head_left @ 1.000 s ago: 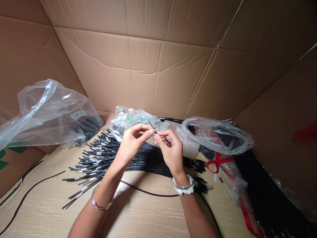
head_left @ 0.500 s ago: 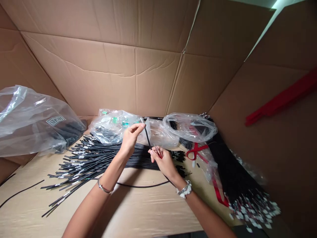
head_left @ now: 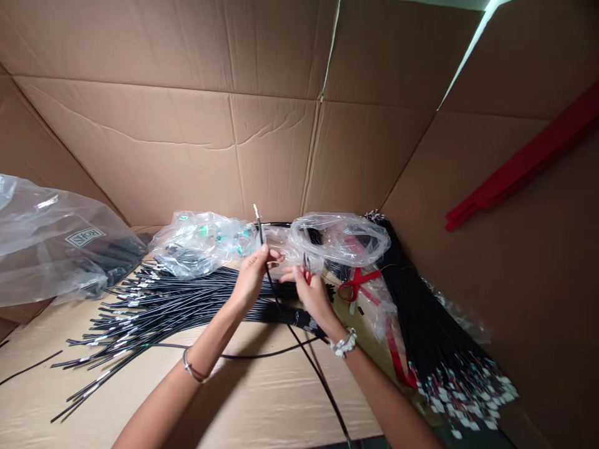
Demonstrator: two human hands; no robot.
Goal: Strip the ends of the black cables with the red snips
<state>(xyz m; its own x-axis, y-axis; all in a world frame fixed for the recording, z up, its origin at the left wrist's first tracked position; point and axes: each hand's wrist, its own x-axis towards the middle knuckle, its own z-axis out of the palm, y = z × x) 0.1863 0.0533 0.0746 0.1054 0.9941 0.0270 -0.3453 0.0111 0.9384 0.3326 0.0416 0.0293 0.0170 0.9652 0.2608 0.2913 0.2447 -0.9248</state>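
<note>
- Black thin cable [head_left: 270, 280] pinched in left hand [head_left: 253, 280] between thumb and fingers; its metal-tipped end sticks up above the fingers, the rest runs down past the wrists toward the near edge of the counter [head_left: 262, 405].
- Right hand [head_left: 311, 293] closed around small red-handled tool [head_left: 306, 269], just beside the cable and close to the left hand.
- Both hands hover over the counter, above a pile of black cables [head_left: 163, 305] fanned out to the left, with silver tips on their ends.
- Another single loose cable curves across the counter under the forearms.
- Clear plastic bag [head_left: 201, 240] with green bits inside lies right behind the left hand; second clear bag [head_left: 339, 237] behind the right hand.
- Big clear bag [head_left: 56, 243] with a printed label and dark contents at far left.
- Red scissors [head_left: 358, 284] lie just right of the right hand, partly under plastic.
- Long bundle of black wires [head_left: 430, 337] with small white connectors on the near end runs along the right side.
- Cardboard walls [head_left: 187, 143] close in the back and sides; red strip [head_left: 524, 165] on the right wall.
- Bracelets on both wrists.
</note>
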